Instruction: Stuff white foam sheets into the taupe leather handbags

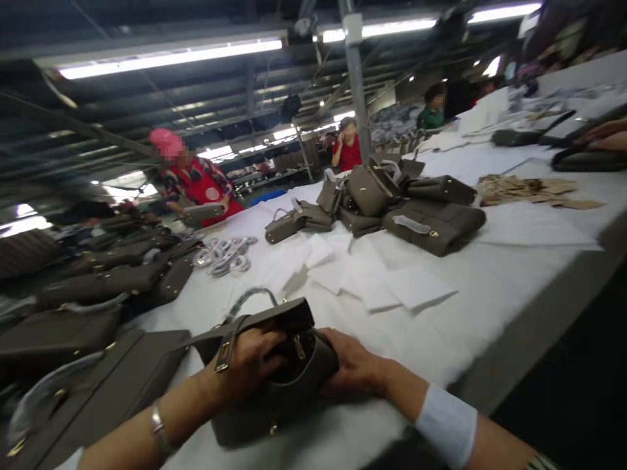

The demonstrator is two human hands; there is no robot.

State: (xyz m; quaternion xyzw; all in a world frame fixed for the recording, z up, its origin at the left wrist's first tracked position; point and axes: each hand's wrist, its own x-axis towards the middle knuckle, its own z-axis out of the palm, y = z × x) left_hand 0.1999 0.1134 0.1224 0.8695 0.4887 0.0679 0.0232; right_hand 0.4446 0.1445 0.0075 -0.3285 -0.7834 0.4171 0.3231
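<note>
A dark olive handbag (pixel 274 411) stands on the white-covered table in front of me, its flap (pixel 289 312) raised and its mouth open. My left hand (pixel 252 362) reaches into the mouth from the left under the flap; its visible fingers are apart, and the tips are hidden inside. A strap with a gold buckle (pixel 223 356) hangs over the back of that hand. Closed around the bag's right side is my right hand (pixel 350 365). Inside the mouth shows a gold zipper pull (pixel 299 347). The wrapped handle (pixel 252 294) arches behind the flap.
Flat bags (pixel 108 281) lie in rows at left. Wrapped ring-shaped handles (pixel 223 256), white sheets (pixel 377 281), a pile of handbags (pixel 372 196) and brown paper scraps (pixel 529 189) lie beyond. A person in red (pixel 203 186) holds a bag; another person's hand (pixel 607 134) is far right.
</note>
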